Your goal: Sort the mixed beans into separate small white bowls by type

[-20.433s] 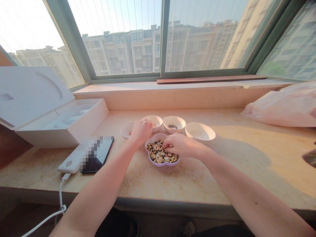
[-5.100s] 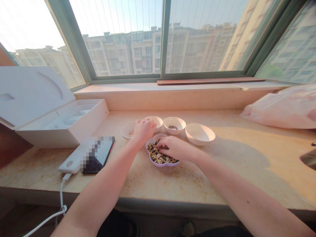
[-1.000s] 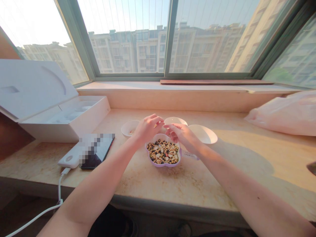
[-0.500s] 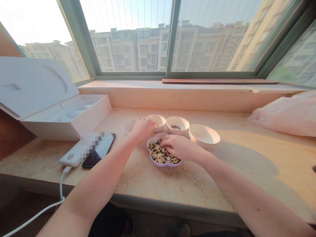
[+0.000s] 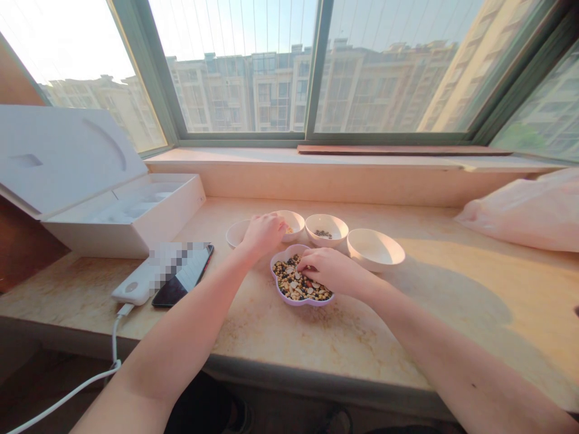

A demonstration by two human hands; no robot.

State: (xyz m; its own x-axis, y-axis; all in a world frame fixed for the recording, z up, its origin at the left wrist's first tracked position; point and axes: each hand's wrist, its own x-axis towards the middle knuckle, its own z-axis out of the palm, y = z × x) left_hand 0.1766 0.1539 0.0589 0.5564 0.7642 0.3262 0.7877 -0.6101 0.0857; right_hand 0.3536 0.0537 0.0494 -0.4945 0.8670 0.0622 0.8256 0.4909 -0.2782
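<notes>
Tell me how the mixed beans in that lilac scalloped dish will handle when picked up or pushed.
The mixed beans look small, hard and rounded, so they will probably roll and slip from the right hand. Each is likely light. Heaped in the shallow dish, they could spill over its low rim if pushed hard.

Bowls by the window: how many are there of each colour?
White round bowls: 4
Purple flower-shaped bowl: 1
Total: 5
</notes>
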